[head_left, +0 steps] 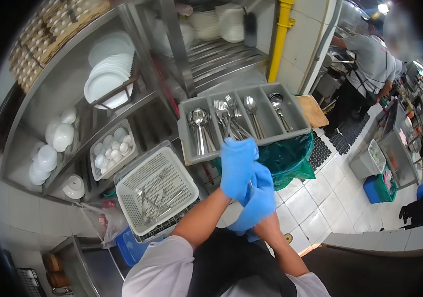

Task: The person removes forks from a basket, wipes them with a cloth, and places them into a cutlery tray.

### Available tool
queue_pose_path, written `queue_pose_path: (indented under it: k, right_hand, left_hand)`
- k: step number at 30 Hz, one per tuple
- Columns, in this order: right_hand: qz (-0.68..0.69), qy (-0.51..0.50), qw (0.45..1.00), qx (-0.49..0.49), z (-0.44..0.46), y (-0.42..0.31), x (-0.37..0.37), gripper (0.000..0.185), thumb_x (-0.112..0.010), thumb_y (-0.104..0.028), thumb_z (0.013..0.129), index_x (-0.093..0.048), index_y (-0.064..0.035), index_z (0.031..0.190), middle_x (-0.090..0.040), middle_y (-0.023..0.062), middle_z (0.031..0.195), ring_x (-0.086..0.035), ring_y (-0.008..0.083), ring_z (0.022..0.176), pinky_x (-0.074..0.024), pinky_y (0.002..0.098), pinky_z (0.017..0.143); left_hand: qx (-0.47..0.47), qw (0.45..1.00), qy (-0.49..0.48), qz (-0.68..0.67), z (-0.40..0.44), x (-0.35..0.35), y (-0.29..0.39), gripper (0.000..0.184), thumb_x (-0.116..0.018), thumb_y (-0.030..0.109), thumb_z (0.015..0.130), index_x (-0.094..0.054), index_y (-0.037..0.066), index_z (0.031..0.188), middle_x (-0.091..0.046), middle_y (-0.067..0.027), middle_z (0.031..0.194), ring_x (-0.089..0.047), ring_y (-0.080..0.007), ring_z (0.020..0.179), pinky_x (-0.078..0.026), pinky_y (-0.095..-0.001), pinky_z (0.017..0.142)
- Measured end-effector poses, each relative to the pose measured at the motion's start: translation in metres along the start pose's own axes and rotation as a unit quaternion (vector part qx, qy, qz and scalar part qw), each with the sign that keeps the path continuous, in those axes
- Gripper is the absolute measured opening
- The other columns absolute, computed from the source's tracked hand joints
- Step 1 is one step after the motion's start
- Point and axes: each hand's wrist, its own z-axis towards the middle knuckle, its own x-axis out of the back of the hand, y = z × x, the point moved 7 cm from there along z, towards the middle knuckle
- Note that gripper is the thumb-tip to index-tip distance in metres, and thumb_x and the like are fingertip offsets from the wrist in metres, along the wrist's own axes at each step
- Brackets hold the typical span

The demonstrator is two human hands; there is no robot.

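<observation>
Blue cloth (255, 215) is bunched over both mitts rn, left hand (236, 168) a bit farther out and right hand (263, 190) nearer and to the right, w/ what looks like a thin sliver of metal poking out between the folds. Can't tell how far closed the grip is on either side b/c the fabric hides the fingers, and no clue what the metal bit is tbh. Both are just near of the grey tray (190, 156), and that's where most of the cutlery sits: spoons (198, 119) in the far-left slot, forks (230, 103) in the next one over (kinda messy, handles crossing), a few more spoons (251, 105) in the third, and a small bunch of spoons (277, 101) in the far-right slot. So progress-wise, I'd say well along, prob more pieces in the slots than out, and roughly grouped by kind. What's left afaict: a scatter of loose cutlery (153, 207) on the bottom of the white basket (126, 218), left of the hands and nearer than the tray, pieces lying every which way, plus w/e metal is in the cloth. FWIW there's a green bag (298, 166) under the tray's near right side, and a wooden board (312, 111) just right of it.
</observation>
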Motion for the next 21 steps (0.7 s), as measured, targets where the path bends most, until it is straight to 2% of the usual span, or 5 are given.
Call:
queue_pose_path:
  k: [6,9,11,15,21]
  right_hand:
    - [0.004,0.035,0.999,0.027,-0.008,0.025,-0.006,0.028,-0.059,-0.009,0.081,-0.065,-0.002,0.107,-0.065,0.0203,0.107,-0.06,0.0412,0.104,-0.0484,0.0462,0.089]
    - [-0.043,0.022,0.999,0.009,0.001,0.035,-0.005,0.027,-0.06,-0.008,0.08,-0.065,-0.0024,0.106,-0.064,0.0201,0.108,-0.059,0.041,0.105,-0.0484,0.0491,0.088]
    - [-0.166,0.001,0.984,0.069,-0.013,0.027,0.0,0.024,-0.059,-0.012,0.081,-0.067,-0.003,0.102,-0.065,0.0189,0.105,-0.059,0.039,0.105,-0.0476,0.0491,0.089]
    - [0.033,0.048,0.995,-0.084,-0.011,0.056,0.015,0.022,-0.059,-0.014,0.083,-0.067,-0.0034,0.1,-0.066,0.0176,0.106,-0.058,0.0398,0.107,-0.0447,0.05,0.093]
    - [0.054,0.121,0.991,0.01,-0.017,0.035,0.013,0.023,-0.063,-0.017,0.082,-0.065,-0.0021,0.1,-0.066,0.0167,0.105,-0.057,0.0426,0.105,-0.0407,0.0508,0.098]
  left_hand:
    - [0.185,0.98,0.072,-0.029,-0.01,0.007,-0.029,0.023,-0.055,0.019,0.096,-0.051,0.011,0.075,-0.048,-0.0041,0.057,-0.05,-0.0168,0.05,-0.039,-0.0295,0.046]
    - [-0.34,0.703,0.039,0.624,-0.031,-0.033,0.036,0.016,-0.054,0.023,0.095,-0.055,0.008,0.089,-0.058,-0.0101,0.075,-0.058,-0.0232,0.064,-0.047,-0.0364,0.057]
    - [-0.081,0.974,-0.049,0.204,-0.001,-0.005,0.006,0.014,-0.054,0.021,0.095,-0.055,0.008,0.092,-0.058,-0.0103,0.078,-0.059,-0.0227,0.066,-0.048,-0.0359,0.059]
    - [0.198,0.98,-0.002,-0.006,-0.015,0.001,-0.03,0.011,-0.053,0.018,0.096,-0.056,0.008,0.097,-0.059,-0.0109,0.083,-0.06,-0.0217,0.07,-0.049,-0.0351,0.063]
    - [-0.184,0.939,-0.142,0.253,-0.021,-0.021,0.008,0.019,-0.052,0.02,0.1,-0.061,0.005,0.106,-0.064,-0.0101,0.091,-0.064,-0.0169,0.076,-0.051,-0.032,0.065]
